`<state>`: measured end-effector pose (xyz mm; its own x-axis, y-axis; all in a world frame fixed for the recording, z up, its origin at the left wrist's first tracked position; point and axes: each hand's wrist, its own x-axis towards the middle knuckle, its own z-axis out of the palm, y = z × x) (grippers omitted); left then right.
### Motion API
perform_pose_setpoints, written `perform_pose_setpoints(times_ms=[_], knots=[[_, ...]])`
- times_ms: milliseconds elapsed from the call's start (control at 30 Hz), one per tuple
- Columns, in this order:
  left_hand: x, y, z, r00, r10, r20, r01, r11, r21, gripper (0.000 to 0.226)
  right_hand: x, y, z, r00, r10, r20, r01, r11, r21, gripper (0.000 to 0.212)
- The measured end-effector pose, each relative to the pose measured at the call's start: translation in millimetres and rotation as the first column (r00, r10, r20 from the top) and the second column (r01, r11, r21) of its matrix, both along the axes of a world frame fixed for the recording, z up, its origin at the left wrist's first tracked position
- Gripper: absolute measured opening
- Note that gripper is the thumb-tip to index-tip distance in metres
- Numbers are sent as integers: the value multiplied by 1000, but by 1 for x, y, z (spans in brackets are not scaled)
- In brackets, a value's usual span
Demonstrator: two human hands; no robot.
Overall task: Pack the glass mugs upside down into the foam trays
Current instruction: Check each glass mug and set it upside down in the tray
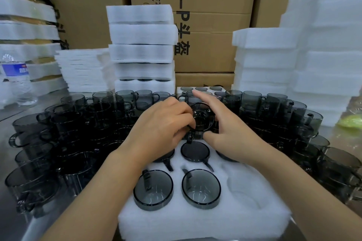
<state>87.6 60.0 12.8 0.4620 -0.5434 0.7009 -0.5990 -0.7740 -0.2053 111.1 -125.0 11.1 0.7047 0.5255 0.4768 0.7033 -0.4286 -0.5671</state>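
Crowding the foam tray point(215, 217) on both sides are loose smoky glass mugs, a packed mass to its left point(58, 133) and another to its right point(293, 115), so I have little free room around it. Beyond the tray stand stacks of white foam trays point(141, 45), a lower pile of foam sheets point(84, 68), and printed cardboard boxes point(211, 25). Far to the tray's left is a clear water bottle point(17, 80) with a blue label, and far to its right something pale green point(350, 121), too blurred to name.

The foam is soft, fibrous and white, cut into round pockets. In the tray's near row two mugs point(153, 190) sit upside down, with one pocket point(244, 188) to their right unfilled. One more mug point(195, 150) shows in the middle row; its neighbours are covered by my wrists.

At the tray's far row, the left hand point(162, 123) curls its fingers onto a dark mug point(202, 119). The right hand point(225, 129) is spread wide, its thumb against the glass and its forefinger straight; I cannot tell whether its other fingers close on it. The tray's far edge is hidden behind both hands.
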Motion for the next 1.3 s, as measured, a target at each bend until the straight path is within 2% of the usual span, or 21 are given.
perform_pose_setpoints(times_ms=[167, 267, 333, 400, 533, 700, 800, 933, 1067, 1200, 1300], knots=[[3, 1, 0, 996, 40, 79, -37, 998, -43, 18, 1, -1, 1, 993, -103, 57, 104, 994, -21, 84], [0, -1, 1, 997, 19, 71, -4, 980, -200, 28, -1, 0, 2, 982, -179, 67, 180, 984, -11, 83], [-4, -2, 2, 1000, -17, 7, 18, 953, -301, 36, -2, 1, 4, 966, -251, 63, 250, 968, 30, 74], [-7, -2, 1, 999, -19, -44, 4, 950, -311, 38, -3, -1, 7, 953, -300, 47, 295, 952, 83, 59], [-4, -4, -1, 995, 95, -27, -99, 941, -325, 32, -6, -7, 12, 946, -324, -1, 322, 942, 97, 44], [-3, -1, 0, 995, 103, 11, -87, 888, -452, 20, -17, -5, 19, 961, -268, -68, 275, 953, 127, 55], [-6, -4, 1, 998, 41, -37, -54, 871, -489, 33, -20, -4, 19, 976, -190, -105, 207, 960, 189, 54], [-6, -7, 0, 998, 3, -69, -40, 847, -531, 40, -21, -4, 20, 976, -211, -59, 218, 964, 154, 54], [-2, -6, -2, 980, -7, -201, -119, 786, -607, 33, -20, -2, 17, 984, -175, -26, 177, 977, 120, 48], [1, -5, -3, 945, 3, -327, -220, 746, -629, 30, -22, -2, 18, 998, -36, -49, 37, 999, 12, 62], [3, -4, -4, 923, -30, -385, -245, 725, -644, 22, -21, -7, 23, 996, 49, -80, -53, 997, -48, 65]])
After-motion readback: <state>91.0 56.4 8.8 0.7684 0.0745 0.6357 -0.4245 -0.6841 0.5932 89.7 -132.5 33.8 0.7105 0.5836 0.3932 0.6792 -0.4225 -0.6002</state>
